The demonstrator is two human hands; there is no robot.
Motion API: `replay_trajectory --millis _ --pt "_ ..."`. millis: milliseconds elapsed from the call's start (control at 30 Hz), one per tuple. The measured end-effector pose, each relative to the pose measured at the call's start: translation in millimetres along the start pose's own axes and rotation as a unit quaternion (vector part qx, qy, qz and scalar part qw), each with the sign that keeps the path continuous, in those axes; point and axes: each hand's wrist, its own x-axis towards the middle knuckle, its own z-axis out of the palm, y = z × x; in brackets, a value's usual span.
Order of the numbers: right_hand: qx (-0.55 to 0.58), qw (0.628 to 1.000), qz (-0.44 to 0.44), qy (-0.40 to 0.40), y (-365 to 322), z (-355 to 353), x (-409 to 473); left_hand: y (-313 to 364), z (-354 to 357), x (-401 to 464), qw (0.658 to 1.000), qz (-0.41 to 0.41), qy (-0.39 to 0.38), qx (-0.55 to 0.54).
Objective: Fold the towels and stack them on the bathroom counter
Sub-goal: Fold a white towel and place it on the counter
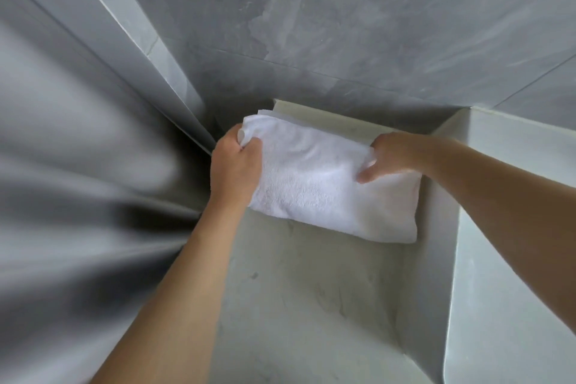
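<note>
Fingers, left hand (235, 165): we record them curled round the upper left corner of the towel (324, 184), thumb on top, a bunch of cloth pinched between thumb and knuckles. The back of the hand faces us.

Fingers, right hand (394, 154): we record them curled over the towel's far right edge, thumb pressed flat on the top face, cloth gripped between thumb and the fingers, which are tucked out of sight.

Towel: white terry, folded to a thick oblong, held at both short ends. We cannot tell whether its underside touches the desk or hangs just above it. Its long axis slopes down to the right in our view. A second white layer (274, 114) shows at the far left behind it; we cannot tell whether it belongs to the same towel.

Desk (311, 305): pale mottled stone, under and in front of the towel, against the wall.

Basin (498, 259): white, raised rim, just beside the desk on the right, under the right forearm.

Wall (343, 25): grey marbled tile, behind the desk.

Left of the desk: grey blurred surfaces, not identifiable.
</note>
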Motion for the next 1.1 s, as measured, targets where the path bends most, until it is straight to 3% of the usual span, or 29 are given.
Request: replay_trajectory --millis 67,133,167,233,300,433,567,700,767,833,900,967,1033,1100 --pt "-0.032 0.996 0.032 -0.075 5 1 -16 4 -2 -4 0.999 0.007 0.036 0.018" --pt "-0.005 0.994 0.063 -0.093 11 11 -31 7 -8 -9 0.998 0.018 0.055 0.026" --pt "0.045 0.993 0.076 -0.082 16 16 -38 9 -12 -12 0.998 0.019 0.054 0.031" --pt "0.259 0.961 0.084 -0.046 21 27 -54 18 -19 -20 0.999 0.009 0.037 0.040" --pt "0.475 0.877 0.058 -0.035 21 34 -74 28 -26 -32 1.000 -0.024 0.008 0.012" --pt "0.680 0.726 -0.014 -0.105 23 55 -128 46 -37 -60 0.993 -0.091 -0.005 -0.077" --pt "0.816 0.561 -0.096 -0.095 40 90 -180 67 -32 -92 0.990 -0.091 -0.017 -0.110" --pt "0.870 0.454 -0.191 -0.002 64 124 -223 96 -10 -129 0.975 -0.116 -0.082 -0.170" --pt "0.865 0.446 -0.228 0.016 79 135 -242 114 3 -149 0.954 -0.126 -0.144 -0.233" --pt "0.851 0.471 -0.227 0.047 92 144 -258 128 19 -168 0.947 -0.113 -0.167 -0.249" --pt "0.844 0.505 -0.147 0.105 97 149 -265 139 34 -188 0.966 -0.080 -0.126 -0.212" --pt "0.843 0.514 -0.063 0.147 101 158 -269 141 44 -209 0.992 -0.015 -0.029 -0.124" --pt "0.833 0.529 -0.050 0.154 98 164 -268 131 42 -221 0.998 0.032 0.015 -0.052" --pt "0.812 0.555 -0.067 0.168 94 173 -269 108 32 -232 1.000 0.018 0.022 0.000"
